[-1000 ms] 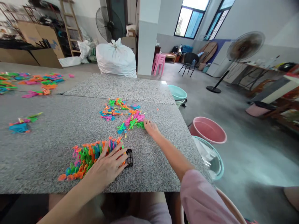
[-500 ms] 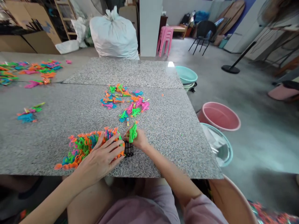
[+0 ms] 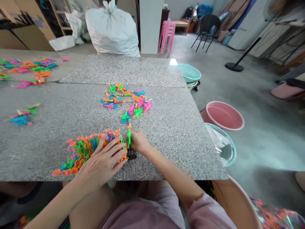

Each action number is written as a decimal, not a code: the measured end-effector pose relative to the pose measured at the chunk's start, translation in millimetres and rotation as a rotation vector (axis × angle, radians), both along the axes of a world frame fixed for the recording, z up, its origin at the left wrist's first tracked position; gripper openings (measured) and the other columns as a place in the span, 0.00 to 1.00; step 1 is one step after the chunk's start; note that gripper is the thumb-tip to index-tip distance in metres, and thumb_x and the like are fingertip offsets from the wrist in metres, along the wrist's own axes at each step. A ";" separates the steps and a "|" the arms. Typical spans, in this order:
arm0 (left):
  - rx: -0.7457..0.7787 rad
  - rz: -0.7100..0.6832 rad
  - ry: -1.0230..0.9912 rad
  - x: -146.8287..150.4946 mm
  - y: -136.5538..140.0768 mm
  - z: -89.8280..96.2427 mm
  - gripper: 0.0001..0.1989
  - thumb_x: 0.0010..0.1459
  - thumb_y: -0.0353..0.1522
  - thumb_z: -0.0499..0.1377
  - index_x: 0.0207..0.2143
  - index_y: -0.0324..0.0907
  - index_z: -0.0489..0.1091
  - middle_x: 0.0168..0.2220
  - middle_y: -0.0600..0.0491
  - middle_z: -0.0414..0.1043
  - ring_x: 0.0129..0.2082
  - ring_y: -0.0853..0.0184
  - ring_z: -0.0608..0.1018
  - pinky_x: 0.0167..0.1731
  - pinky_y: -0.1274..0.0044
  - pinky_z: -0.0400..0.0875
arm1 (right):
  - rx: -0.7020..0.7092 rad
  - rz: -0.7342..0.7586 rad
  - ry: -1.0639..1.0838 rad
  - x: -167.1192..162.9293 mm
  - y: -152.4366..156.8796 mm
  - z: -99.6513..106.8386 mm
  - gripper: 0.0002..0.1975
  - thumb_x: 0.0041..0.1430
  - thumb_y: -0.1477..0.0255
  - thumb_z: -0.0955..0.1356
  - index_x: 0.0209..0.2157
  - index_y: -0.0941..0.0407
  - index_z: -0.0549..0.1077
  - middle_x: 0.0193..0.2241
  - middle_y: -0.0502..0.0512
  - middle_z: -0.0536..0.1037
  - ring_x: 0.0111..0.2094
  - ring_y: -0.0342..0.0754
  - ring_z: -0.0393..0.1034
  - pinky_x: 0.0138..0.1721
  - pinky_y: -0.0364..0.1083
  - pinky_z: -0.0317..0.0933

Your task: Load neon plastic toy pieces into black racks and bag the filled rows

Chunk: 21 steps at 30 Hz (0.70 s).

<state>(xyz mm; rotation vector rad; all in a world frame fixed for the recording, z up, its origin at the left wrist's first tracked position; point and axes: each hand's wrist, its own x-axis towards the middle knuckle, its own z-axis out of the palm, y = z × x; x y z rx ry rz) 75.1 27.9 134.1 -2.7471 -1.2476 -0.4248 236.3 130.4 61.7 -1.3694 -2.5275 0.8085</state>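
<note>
My left hand [image 3: 105, 160] lies flat with its fingers spread over tight rows of small orange, green, blue and pink plastic toys [image 3: 84, 146] near the table's front edge. At the right end of these rows, part of a black grid rack [image 3: 132, 154] shows; the rest is covered. My right hand [image 3: 140, 142] pinches a green plastic toy [image 3: 129, 137] with an orange tip, upright at the rack's back edge. Whether the toy touches the rack I cannot tell. Beyond it lies a loose pile of similar coloured toys [image 3: 138, 112], some with thin striped sticks.
The speckled stone table [image 3: 166, 136] carries a small toy cluster [image 3: 21, 119] at left and a larger heap [image 3: 38, 65] far left. A white sack [image 3: 113, 30] stands behind. Along the right edge are a pink basin [image 3: 225, 116], a teal-rimmed basin [image 3: 232, 143] and an orange tub [image 3: 234, 197].
My right hand has brought the green toy slightly left and down, turning it from tilted to upright against the rows. My left hand stays on the toys. The view has shifted a little.
</note>
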 end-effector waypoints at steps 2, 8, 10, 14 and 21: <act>0.011 0.022 -0.013 0.9 0.3 -0.8 0.12 0.70 0.33 0.50 0.46 0.42 0.74 0.53 0.48 0.76 0.63 0.55 0.68 0.69 0.54 0.41 | 0.024 0.036 -0.034 -4.5 -1.6 4.2 0.18 0.60 0.74 0.66 0.53 0.54 0.70 0.37 0.57 0.82 0.39 0.53 0.77 0.36 0.43 0.62; 0.050 -0.045 0.029 -5.3 6.1 -10.3 0.13 0.70 0.34 0.51 0.49 0.41 0.73 0.59 0.48 0.72 0.65 0.60 0.66 0.71 0.63 0.42 | 0.016 0.121 -0.019 -13.7 3.8 4.1 0.16 0.62 0.74 0.66 0.52 0.55 0.72 0.38 0.56 0.81 0.38 0.51 0.76 0.37 0.44 0.64; 0.043 -0.024 0.030 -8.0 6.5 -13.5 0.13 0.70 0.36 0.52 0.50 0.42 0.72 0.60 0.49 0.71 0.65 0.61 0.66 0.70 0.65 0.44 | -0.032 0.206 0.054 -5.1 24.5 -0.4 0.15 0.57 0.76 0.70 0.47 0.54 0.74 0.39 0.52 0.81 0.39 0.49 0.75 0.40 0.43 0.65; -0.004 0.024 0.024 -9.8 4.5 -15.7 0.13 0.70 0.37 0.53 0.50 0.44 0.73 0.61 0.52 0.70 0.65 0.61 0.66 0.69 0.65 0.51 | 0.148 -0.063 0.081 24.1 89.8 0.9 0.16 0.60 0.78 0.69 0.49 0.54 0.74 0.49 0.56 0.77 0.49 0.49 0.71 0.48 0.45 0.64; -0.022 0.027 0.002 -10.6 4.0 -15.9 0.13 0.69 0.37 0.53 0.50 0.46 0.73 0.59 0.51 0.72 0.63 0.60 0.69 0.67 0.64 0.58 | 0.315 -0.245 -0.318 36.5 94.8 -5.5 0.17 0.70 0.75 0.59 0.51 0.61 0.74 0.55 0.69 0.72 0.56 0.58 0.66 0.51 0.53 0.66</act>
